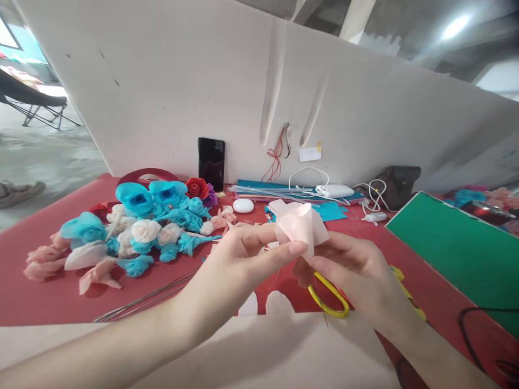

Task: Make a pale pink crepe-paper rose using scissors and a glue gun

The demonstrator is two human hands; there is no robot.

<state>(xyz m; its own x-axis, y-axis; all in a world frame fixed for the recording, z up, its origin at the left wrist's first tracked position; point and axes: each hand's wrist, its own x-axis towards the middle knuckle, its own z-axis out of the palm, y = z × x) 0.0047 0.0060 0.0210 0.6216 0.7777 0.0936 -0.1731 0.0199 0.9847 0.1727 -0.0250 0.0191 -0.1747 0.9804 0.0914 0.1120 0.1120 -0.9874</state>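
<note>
Nearest the camera, a pale sheet (259, 351) covers the front edge of the red tabletop (40, 292), and both forearms reach out over it. Left hand (239, 259) and right hand (357, 275) meet in the middle, both pinched on a rolled pink paper flower (302, 224) held up off the tabletop; the left thumb and forefinger grip its side, the right fingers close round its base.

Thin paper like this looks easy to crush or tear, so too hard a pinch could flatten the roll, and too loose a one could let the wraps spring open. Just under the right hand lie yellow-handled scissors (328, 302); a dropped wrist could catch on them or knock them aside. To the left, thin metal wires (150, 297) lie loose on the tabletop, and a sweeping forearm would likely scatter them.

Farther back sits a heap of finished blue, white and pink paper flowers (138, 227), well apart from the hands. Beyond it, a white earbud case (243, 205), a dark phone (211, 162) leaning on the wall, and a white power bank (334, 190) with trailing cables.
</note>
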